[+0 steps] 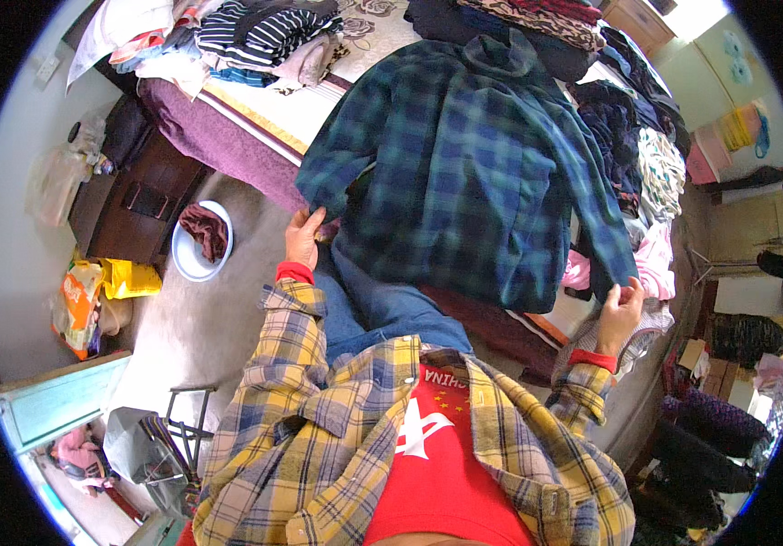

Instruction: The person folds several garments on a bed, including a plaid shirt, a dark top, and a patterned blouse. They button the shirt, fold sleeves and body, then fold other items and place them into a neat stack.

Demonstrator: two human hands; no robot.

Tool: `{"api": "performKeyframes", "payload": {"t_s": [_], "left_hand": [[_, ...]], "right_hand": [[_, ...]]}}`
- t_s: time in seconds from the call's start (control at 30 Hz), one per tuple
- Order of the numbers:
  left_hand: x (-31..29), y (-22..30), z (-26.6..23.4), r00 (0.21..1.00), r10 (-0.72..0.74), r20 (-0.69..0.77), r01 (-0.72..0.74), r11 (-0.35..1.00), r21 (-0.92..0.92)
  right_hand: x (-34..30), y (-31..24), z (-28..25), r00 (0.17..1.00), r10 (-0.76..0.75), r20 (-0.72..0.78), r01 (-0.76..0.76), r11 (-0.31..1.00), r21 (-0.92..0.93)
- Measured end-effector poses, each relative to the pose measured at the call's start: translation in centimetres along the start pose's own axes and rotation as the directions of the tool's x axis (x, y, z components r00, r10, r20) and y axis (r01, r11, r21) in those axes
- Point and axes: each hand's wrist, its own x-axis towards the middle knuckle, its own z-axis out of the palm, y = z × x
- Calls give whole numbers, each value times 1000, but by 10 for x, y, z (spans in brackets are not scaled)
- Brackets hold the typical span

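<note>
A dark green and navy plaid shirt (464,164) lies spread over the bed, its collar at the far side and its hem toward me. My left hand (302,238) pinches the cuff of the sleeve on the left. At the other side, my right hand (621,314) grips the cuff of the right sleeve. Both sleeves are stretched outward and down from the shirt's body. The shirt's front edge hangs over the near side of the bed.
Folded striped clothes (259,41) are piled at the bed's far left. More dark garments (610,136) and a pink cloth (655,259) lie along the right. A white basin (219,263) with a brown cloth (205,229) stands on the floor at left, near yellow bags (129,278).
</note>
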Motion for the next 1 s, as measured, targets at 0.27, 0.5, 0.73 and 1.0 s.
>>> {"api": "performKeyframes", "payload": {"t_s": [0.27,0.5,0.73,1.0], "left_hand": [[6,31,1,998,61,-1,-61,994,-90],[-35,85,28,601,746,286,-613,202,764],[-29,21,-38,827,395,-399,1,710,704],[-27,-62,-21,992,-13,127,-75,742,666]], "right_hand": [[-16,-65,32,961,-132,243,64,961,269],[-25,-72,31,934,-136,331,56,969,240],[-42,-46,32,892,-151,426,119,988,103],[-77,-34,60,897,-28,441,-11,996,85]]}}
